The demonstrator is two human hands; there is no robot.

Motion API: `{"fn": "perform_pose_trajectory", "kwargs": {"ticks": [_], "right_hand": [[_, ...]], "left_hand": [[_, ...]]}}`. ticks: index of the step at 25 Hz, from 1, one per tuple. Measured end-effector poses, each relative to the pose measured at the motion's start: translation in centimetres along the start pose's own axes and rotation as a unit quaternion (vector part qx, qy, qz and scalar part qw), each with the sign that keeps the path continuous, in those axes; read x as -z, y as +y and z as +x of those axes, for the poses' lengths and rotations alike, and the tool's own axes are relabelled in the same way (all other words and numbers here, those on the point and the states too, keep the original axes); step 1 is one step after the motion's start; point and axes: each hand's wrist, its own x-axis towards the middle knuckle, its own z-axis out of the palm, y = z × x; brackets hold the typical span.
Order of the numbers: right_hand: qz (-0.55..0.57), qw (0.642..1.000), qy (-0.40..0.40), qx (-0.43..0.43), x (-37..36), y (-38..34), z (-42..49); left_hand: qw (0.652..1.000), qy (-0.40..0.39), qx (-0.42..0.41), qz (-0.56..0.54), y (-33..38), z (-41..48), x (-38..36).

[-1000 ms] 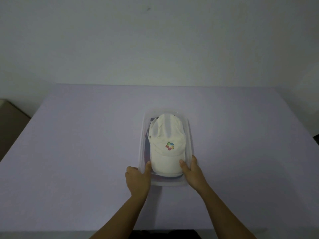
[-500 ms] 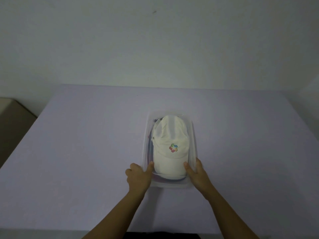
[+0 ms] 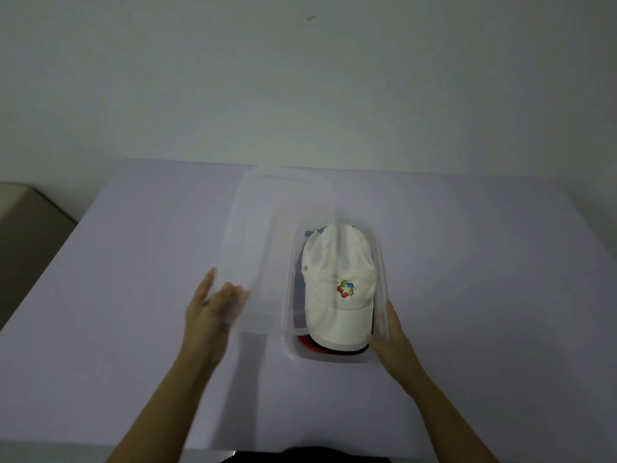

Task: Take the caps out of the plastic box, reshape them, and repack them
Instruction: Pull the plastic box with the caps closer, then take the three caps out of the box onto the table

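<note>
Translucent rectangular lid (image 3: 277, 242), soft white cap (image 3: 337, 289)

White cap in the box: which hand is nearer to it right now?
Right. The right hand rests against the plastic box wall beside the white cap's brim. The left hand is off to the left, holding the clear lid.

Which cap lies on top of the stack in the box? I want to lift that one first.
The white cap with the multicoloured logo on its front lies on top. The red cap and a dark one show only as edges beneath its brim.
</note>
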Motion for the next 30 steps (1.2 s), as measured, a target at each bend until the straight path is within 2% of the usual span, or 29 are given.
{"fn": "perform_pose_trajectory", "kwargs": {"ticks": [5,9,11,12,14,16,18,20,22,23,24,26,28,29,30], "right_hand": [[-0.052,0.998,-0.007,0.016,0.1,0.0,0.1],[-0.06,0.998,-0.011,0.014,0.1,0.1,0.2],[-0.063,0.998,-0.014,0.014,0.1,0.2,0.3],[-0.066,0.998,-0.017,0.016,0.1,0.2,0.3],[-0.069,0.997,-0.03,0.023,0.1,0.2,0.3],[-0.09,0.995,-0.034,0.024,0.3,0.1,0.2],[-0.137,0.99,-0.034,0.023,0.5,-0.1,0.1],[-0.273,0.96,-0.006,0.06,0.5,-0.9,0.1],[-0.412,0.895,0.023,0.169,0.4,-2.4,0.5],[-0.455,0.864,0.0,0.217,0.2,-3.4,0.8],[-0.496,0.832,-0.043,0.244,-0.2,-4.3,1.2],[-0.576,0.774,-0.115,0.235,-1.1,-5.4,2.2],[-0.628,0.74,-0.137,0.199,-1.9,-6.0,2.9],[-0.641,0.73,-0.139,0.191,-2.2,-6.2,3.1],[-0.648,0.724,-0.146,0.185,-2.4,-6.3,3.0]], "left_hand": [[0.998,0.04,0.027,0.037,2.7,3.5,8.2],[0.991,0.024,0.078,0.11,-1.0,3.9,9.5],[0.977,0.012,0.091,0.192,-2.5,4.1,10.0],[0.958,0.008,0.083,0.275,-3.0,4.3,10.4],[0.888,-0.007,0.044,0.458,-3.4,4.8,11.1],[0.831,-0.006,0.023,0.556,-3.7,5.6,11.3],[0.769,-0.003,0.043,0.638,-3.9,6.2,11.0],[0.688,-0.004,0.061,0.723,-3.9,6.4,10.4],[0.642,0.019,0.028,0.766,-4.0,5.9,9.0],[0.64,0.019,-0.024,0.768,-4.2,5.5,7.7],[0.656,0.0,-0.084,0.75,-4.7,5.0,5.9],[0.733,-0.088,-0.136,0.661,-5.7,4.0,1.1],[0.815,-0.146,-0.099,0.552,-6.8,2.9,-3.5],[0.844,-0.152,-0.076,0.509,-7.4,2.4,-5.0],[0.859,-0.15,-0.058,0.486,-7.9,2.0,-6.0]]}}
